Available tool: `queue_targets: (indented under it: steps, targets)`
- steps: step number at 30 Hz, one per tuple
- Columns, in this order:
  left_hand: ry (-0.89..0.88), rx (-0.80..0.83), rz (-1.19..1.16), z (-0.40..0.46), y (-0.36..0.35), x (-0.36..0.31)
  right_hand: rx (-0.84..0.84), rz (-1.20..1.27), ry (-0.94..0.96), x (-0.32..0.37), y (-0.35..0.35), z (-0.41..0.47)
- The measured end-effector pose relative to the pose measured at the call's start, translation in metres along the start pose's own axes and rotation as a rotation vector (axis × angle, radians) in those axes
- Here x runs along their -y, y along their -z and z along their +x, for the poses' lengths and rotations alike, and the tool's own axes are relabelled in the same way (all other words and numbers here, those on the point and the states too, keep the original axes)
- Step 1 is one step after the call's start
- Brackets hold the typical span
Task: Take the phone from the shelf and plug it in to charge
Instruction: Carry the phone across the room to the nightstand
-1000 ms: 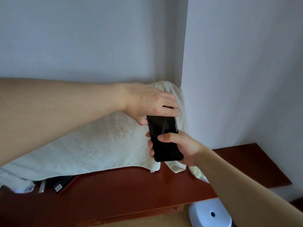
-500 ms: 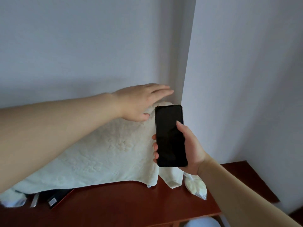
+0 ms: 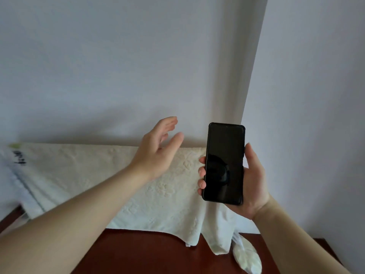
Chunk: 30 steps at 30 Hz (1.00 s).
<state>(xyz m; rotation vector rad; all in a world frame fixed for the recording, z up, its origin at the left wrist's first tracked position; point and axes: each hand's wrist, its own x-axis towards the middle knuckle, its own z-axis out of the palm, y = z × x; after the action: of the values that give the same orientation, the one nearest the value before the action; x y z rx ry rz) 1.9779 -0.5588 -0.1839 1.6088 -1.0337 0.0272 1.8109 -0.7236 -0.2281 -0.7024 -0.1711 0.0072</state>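
Two hands are raised over a dark wooden shelf (image 3: 150,252) draped with a pale towel (image 3: 94,182). The phone (image 3: 224,164) is held upright, clear of the shelf, at right of the scene near the wall corner, screen dark and facing the camera. The right hand (image 3: 248,180) is clamped on it: thumb along the right edge, fingers (image 3: 201,172) wrapped round the left. The left hand (image 3: 158,151) is held free just to the left, fingers apart, touching nothing. No cable or socket is seen. Judged best: grip kept low on both edges, port end left exposed, free hand used to fetch the plug.
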Motion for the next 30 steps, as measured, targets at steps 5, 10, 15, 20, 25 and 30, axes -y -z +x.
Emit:
queue_targets:
  steps: [5, 10, 15, 20, 25, 30]
  targets:
    - [0.045, -0.179, -0.223, -0.016, 0.002, -0.013, 0.086, 0.000, -0.025, 0.020, -0.004, 0.009]
    - [0.065, -0.374, -0.309, -0.028, 0.005, -0.023, 0.151, 0.027, -0.080, 0.028, -0.005, 0.014]
    - [0.083, -0.503, -0.236, -0.050, 0.031, -0.025, 0.226, 0.052, -0.143, 0.019, -0.009, 0.034]
    - [0.089, -0.647, -0.164, -0.092, 0.087, -0.039, 0.353, 0.095, -0.270, -0.028, -0.046, 0.072]
    - [0.089, -0.848, -0.064, -0.153, 0.175, -0.068, 0.494, 0.138, -0.416, -0.093, -0.107, 0.118]
    - [0.102, -1.085, 0.006, -0.236, 0.279, -0.106, 0.649, 0.149, -0.538, -0.177, -0.199, 0.165]
